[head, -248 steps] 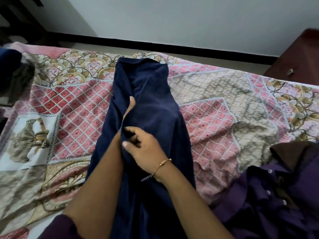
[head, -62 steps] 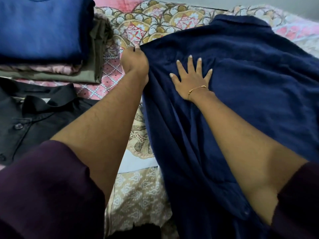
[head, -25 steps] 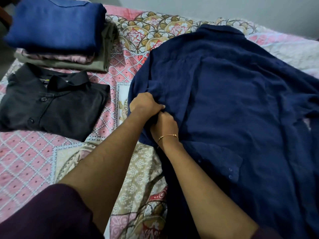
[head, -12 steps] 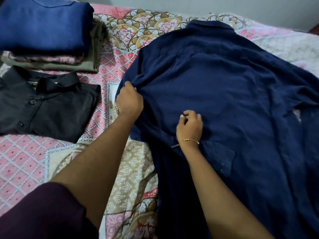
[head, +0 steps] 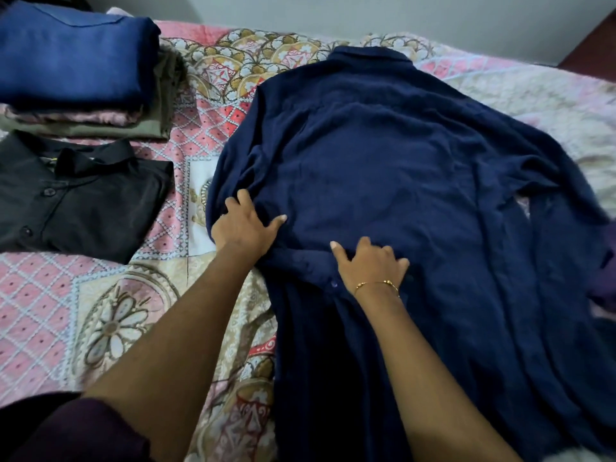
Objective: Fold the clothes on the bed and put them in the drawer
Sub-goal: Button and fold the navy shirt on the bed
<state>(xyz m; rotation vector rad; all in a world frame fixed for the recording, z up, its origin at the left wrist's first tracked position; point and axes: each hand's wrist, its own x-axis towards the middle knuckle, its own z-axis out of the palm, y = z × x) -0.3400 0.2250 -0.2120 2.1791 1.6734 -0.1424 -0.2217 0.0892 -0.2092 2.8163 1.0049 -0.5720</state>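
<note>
Navy shirt (head: 400,201) is lying spread flat, back side up, across the middle and right part of the bed (head: 83,308), collar toward the far edge, hem running off the near edge of the view. One sleeve is trailing off toward the right edge of the bed.

Left hand (head: 245,228) is resting on the shirt's left side where the sleeve fabric is bunching; fingers are spread and pressing down, thumb out to the right, nothing pinched that can be seen, so its grip is apart. Right hand (head: 371,261) is lying on the shirt just right of the left hand, near a folded-in cuff with a button; fingers are slightly bent and splayed on the cloth, and the grip is reading as apart too. A thin gold bracelet (head: 376,285) is sitting on the right wrist. Both hands are close together but not touching.

Folded black shirt (head: 76,198) is lying at the left edge of the bed, collar up, buttons showing. Behind it, at the far left corner, a stack of folded clothes (head: 73,61) is sitting with a blue item on top, pink and olive layers under it. Patterned pink and beige bedspread is covering the bed. Purple fabric (head: 608,285) is peeking out at the right edge.
</note>
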